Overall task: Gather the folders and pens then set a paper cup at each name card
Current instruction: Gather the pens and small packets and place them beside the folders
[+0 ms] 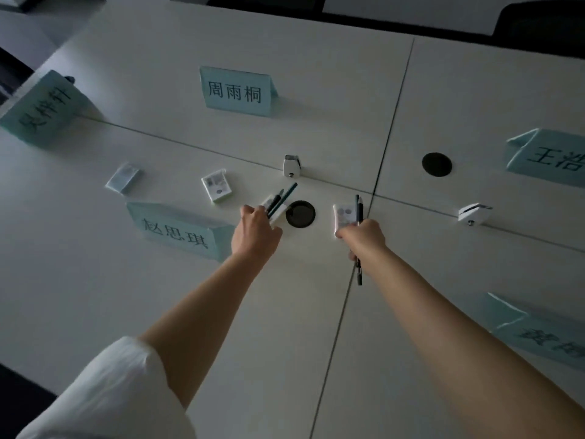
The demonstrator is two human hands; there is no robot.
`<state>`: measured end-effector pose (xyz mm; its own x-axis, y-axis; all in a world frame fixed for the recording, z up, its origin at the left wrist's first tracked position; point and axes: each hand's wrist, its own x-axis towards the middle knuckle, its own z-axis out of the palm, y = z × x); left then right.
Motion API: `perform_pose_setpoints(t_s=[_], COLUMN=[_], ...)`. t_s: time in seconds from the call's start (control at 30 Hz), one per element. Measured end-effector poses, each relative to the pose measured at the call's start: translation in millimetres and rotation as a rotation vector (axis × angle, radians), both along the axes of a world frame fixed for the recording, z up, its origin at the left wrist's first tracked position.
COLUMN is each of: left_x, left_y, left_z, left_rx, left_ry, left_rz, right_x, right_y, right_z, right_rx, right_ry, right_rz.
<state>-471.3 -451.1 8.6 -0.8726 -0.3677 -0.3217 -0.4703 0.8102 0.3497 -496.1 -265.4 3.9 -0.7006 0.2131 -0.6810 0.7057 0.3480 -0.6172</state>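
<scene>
Name cards (235,91) stand around the white counter (158,296), at nine, twelve and three o'clock. Left hand (254,231) has its grip clamped on several pens (281,198) beside a small card; right hand (364,237) grips more pens (358,207) and another card.

A white table (316,90), assembled from four panels whose seams cross near its centre, carries five pale green name cards (235,91), two small white boxes (217,184), two white clamps (292,166) on the seams, and two round black cable ports (437,164).
</scene>
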Motion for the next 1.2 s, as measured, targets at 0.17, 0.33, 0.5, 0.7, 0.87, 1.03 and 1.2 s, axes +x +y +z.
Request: perform_pose_setpoints(t_s=[0.17,0.33,0.5,0.7,0.87,1.03,1.2], left_x=[-42.6,-62.9,-63.0,-59.5,-79.3,-114.4,-108.3], left_y=[-20.7,-27.0,-28.2,-30.1,-59.0,-131.2,-220.1], left_z=[-21.9,-40.7,-54.5,-52.3,-20.7,15.0,12.1], left_rx=[-0.035,-0.125,-0.11,-0.015,-0.019,-0.073,-0.15], left_ry=[-0.157,-0.211,-0.213,-0.189,-0.067,0.047,0.03], left_rz=[-0.026,-0.142,-0.164,-0.113,-0.175,-0.173,-0.095], right_x=[-25.1,-34.3,-35.2,-33.8,-50.8,-75.8,-79.4], right_y=[-15.8,-24.2,-29.2,-36.6,-80.4,-156.3,-244.7], right_z=[-24.8,-39.7,-46.3,-36.4,-4.9,20.9,25.1], right_rx=[0.266,0.471,0.588,0.618,0.574,0.492,0.387], right_ry=[-0.045,-0.03,-0.053,-0.058,0.035,0.141,0.201], right_rz=[0.015,0.105,0.164,0.19,0.271,0.444,0.707])
